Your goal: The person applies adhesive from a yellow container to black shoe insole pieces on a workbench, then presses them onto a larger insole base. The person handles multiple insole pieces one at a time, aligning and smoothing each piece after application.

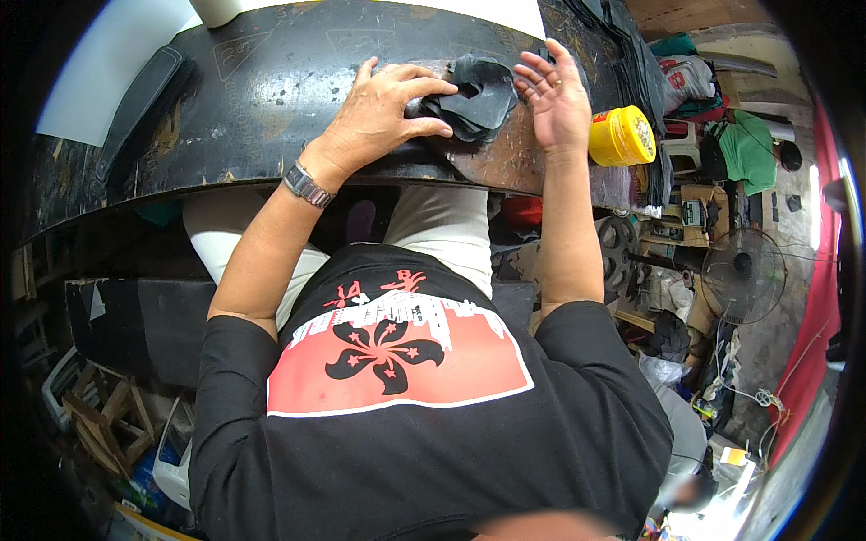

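Observation:
A small loose pile of black, thin, leather-like cut pieces (492, 97) lies on the dark table, with a notch or hole showing near its left side. My left hand (390, 110), a metal watch on its wrist, is at the left edge of the pile. Its thumb and index finger are apart, their tips at the pieces; whether they press on them I cannot tell. Just right of the pile my right hand (557, 104) is raised, palm partly showing, fingers stretched and holding nothing. A yellow tub (622, 136) stands close to my right wrist.
A worn black table (262, 108) curves across the front. On its left lies a long black stitched piece (140, 108) beside a white sheet (81, 68). Stacked black strips (631, 81) line the right. Beyond are a fan (742, 263) and a person in green (749, 151).

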Demonstrator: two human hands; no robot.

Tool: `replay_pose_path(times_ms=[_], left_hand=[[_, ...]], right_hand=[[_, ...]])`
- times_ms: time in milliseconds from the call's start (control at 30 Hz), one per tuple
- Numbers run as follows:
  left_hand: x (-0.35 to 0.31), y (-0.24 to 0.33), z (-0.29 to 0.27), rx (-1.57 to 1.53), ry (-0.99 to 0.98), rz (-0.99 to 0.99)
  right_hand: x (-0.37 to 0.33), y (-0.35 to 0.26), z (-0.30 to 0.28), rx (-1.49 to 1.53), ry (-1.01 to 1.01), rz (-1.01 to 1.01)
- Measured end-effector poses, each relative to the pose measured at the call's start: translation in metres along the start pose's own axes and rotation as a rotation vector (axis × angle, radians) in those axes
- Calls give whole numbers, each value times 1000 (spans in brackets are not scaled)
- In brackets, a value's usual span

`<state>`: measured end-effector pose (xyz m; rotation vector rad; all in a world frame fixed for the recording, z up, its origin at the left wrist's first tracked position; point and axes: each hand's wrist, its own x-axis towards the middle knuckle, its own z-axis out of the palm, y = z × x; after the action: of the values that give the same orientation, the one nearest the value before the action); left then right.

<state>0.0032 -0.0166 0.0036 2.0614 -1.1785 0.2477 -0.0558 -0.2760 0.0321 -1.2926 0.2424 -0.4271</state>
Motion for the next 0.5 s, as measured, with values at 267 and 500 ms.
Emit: replay_pose_path(times_ms=[267, 500], left_hand=[[4, -1, -6, -3, -109, -13], [2, 0, -4, -54, -16, -6]], right_hand=[[-19, -18, 10, -434, -210, -406], [-31, -20, 28, -860, -298, -374]])
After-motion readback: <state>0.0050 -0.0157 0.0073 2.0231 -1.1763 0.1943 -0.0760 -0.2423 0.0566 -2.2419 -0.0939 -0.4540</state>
